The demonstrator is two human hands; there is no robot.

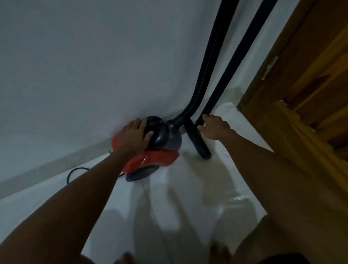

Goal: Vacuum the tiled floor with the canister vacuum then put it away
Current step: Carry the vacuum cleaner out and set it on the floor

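A red and dark grey canister vacuum [158, 152] sits on the white tiled floor [181, 200] against the wall. My left hand [134, 136] lies flat on its rounded dark top, fingers spread. From the canister's front a black hose [212, 57] rises up the wall and out of view. A black wand [237, 58] leans beside it, its lower end [201, 144] resting on the floor. My right hand [213, 127] grips the wand just above that bend.
A white wall [88, 65] with a grey skirting strip [52, 167] runs along the left. A black power cord [76, 173] loops on the floor left of the canister. A wooden door frame and door [305, 87] stand at the right. My bare feet show at the bottom edge.
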